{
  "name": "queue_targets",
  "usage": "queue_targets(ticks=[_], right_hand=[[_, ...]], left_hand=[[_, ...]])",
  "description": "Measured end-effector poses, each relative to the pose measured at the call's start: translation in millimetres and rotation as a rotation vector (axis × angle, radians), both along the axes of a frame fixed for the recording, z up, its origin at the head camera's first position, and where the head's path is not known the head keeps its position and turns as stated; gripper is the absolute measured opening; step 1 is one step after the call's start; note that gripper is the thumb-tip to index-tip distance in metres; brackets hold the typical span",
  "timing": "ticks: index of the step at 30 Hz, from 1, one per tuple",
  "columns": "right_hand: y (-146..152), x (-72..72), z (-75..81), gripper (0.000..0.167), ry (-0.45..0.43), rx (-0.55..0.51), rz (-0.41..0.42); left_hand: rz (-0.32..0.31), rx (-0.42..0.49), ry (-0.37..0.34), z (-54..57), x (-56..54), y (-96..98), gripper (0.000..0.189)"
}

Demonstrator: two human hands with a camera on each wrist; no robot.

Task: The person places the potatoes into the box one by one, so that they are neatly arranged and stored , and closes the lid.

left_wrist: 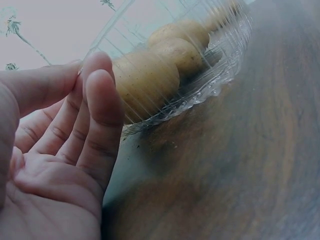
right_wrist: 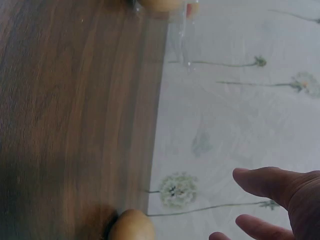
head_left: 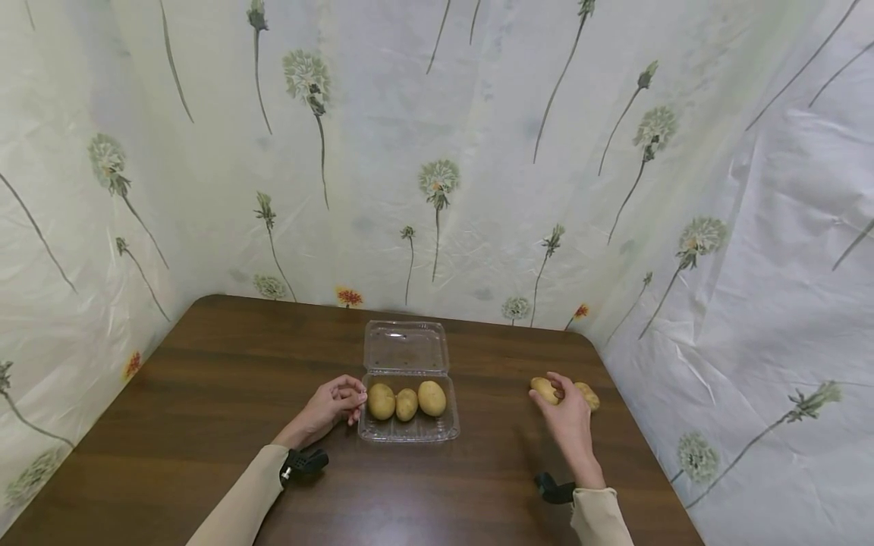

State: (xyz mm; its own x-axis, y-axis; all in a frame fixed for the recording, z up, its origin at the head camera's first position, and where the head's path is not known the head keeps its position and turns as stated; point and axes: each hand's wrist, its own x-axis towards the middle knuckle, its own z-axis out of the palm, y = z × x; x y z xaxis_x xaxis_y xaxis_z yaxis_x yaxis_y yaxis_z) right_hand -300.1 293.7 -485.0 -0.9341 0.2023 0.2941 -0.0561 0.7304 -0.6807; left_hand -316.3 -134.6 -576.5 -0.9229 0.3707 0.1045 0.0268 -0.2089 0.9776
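A hinged clear plastic container [head_left: 408,434] stands on the table with its lid [head_left: 406,346] tipped back. Inside lie three potatoes in a row: a left one [head_left: 381,402], a smaller middle one [head_left: 406,406] and a right one [head_left: 432,399]. My left hand [head_left: 332,406] pinches the container's left rim between thumb and fingers, close beside the nearest potato [left_wrist: 145,85]. At the right, my right hand [head_left: 568,417] reaches over a loose potato [head_left: 544,390], thumb and fingers spread. The right wrist view shows those fingers apart from a potato [right_wrist: 132,227].
Another loose potato [head_left: 587,396] lies just right of my right hand, near the table's right edge. The brown wooden table [head_left: 287,349] meets a dandelion-print curtain [head_left: 369,227] at the back and sides. Dark wrist cameras, such as the left one [head_left: 305,463], sit on both wrists.
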Motion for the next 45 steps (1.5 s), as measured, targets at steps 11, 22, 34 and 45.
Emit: queue_targets(ticks=[11,22,34,45], right_hand=[[15,-7.3,-4.2,0.05,0.035,0.023,-0.061],[22,-19.5,-11.9,0.051,-0.008,0.018,-0.047],[23,-28.5,-22.4,0.053,-0.055,0.007,-0.06],[26,-35.1,-33.3,0.054,-0.085,-0.011,-0.067]], left_hand=[[-0.001,0.016,-0.012,1.4,0.6,-1.0,0.023],[0.005,0.004,-0.001,0.2,-1.3,-1.3,0.024],[-0.015,0.011,0.005,-1.3,-1.9,-1.2,0.021],[-0.013,-0.008,0.0,1.9,0.9,-1.9,0.021]])
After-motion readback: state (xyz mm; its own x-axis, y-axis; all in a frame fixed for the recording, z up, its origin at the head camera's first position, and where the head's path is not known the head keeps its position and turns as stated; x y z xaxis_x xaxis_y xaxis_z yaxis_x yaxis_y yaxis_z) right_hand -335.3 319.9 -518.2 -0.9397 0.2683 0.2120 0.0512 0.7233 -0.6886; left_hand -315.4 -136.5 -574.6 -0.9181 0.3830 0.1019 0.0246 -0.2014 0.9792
